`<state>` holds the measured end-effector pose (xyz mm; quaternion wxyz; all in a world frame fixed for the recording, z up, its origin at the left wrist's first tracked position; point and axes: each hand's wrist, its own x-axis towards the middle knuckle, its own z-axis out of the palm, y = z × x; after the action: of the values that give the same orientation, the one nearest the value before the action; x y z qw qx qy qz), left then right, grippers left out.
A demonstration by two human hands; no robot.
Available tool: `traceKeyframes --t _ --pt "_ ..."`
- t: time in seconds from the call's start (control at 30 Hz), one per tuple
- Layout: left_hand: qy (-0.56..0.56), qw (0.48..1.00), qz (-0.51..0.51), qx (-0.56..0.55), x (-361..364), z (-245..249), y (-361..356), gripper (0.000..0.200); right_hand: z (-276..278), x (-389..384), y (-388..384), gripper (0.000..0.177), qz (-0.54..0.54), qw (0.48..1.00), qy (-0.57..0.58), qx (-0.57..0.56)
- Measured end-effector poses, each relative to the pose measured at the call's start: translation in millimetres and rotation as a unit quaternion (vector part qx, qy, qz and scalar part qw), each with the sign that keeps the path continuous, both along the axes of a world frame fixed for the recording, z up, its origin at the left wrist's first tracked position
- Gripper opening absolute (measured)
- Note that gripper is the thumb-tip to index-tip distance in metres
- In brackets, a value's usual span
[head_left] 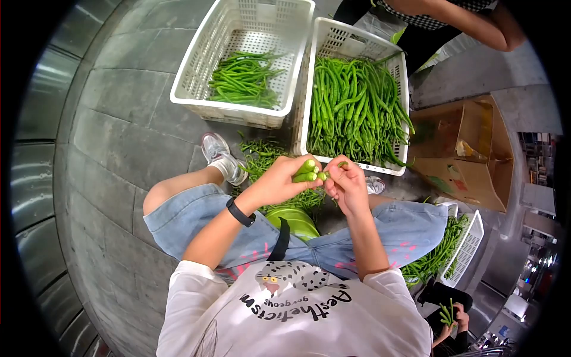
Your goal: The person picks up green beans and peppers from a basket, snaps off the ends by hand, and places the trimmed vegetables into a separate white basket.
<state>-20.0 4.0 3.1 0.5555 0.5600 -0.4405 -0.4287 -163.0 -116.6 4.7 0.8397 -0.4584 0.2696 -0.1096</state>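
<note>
My left hand (284, 181) is wrapped round several long green chili peppers (306, 172), their cut-looking pale ends pointing toward my other hand. Right beside it, my right hand (350, 185) is closed in a pinch at the end of one pepper, with a bit of green stem (342, 165) showing between thumb and finger. Both hands are held over my lap, just in front of a white crate (357, 166) piled with long green chili peppers (351, 110).
A second white crate (184, 98) holds a smaller heap of peppers. Green stems (262, 157) litter the floor between my feet. A cardboard box (464, 178) stands at right, near another pepper-filled basket (470, 244). Other people work at upper right and lower right.
</note>
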Motion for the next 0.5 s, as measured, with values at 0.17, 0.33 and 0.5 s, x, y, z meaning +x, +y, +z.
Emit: traceKeyframes --t 0.17,0.33,0.5 --pt "0.264 0.944 0.187 -0.069 33.5 -6.6 6.6 0.017 -37.6 -4.6 -13.2 0.014 0.116 0.981 0.082 -0.134" --pt "0.322 0.899 0.283 -0.092 59.9 7.8 15.7 0.021 -76.8 -2.0 -42.5 0.027 0.072 0.861 0.175 -0.473" --pt "0.331 0.906 0.26 -0.048 52.7 -1.7 11.6 0.018 -133.7 53.2 -102.9 0.051 -0.015 0.75 0.297 -0.59"
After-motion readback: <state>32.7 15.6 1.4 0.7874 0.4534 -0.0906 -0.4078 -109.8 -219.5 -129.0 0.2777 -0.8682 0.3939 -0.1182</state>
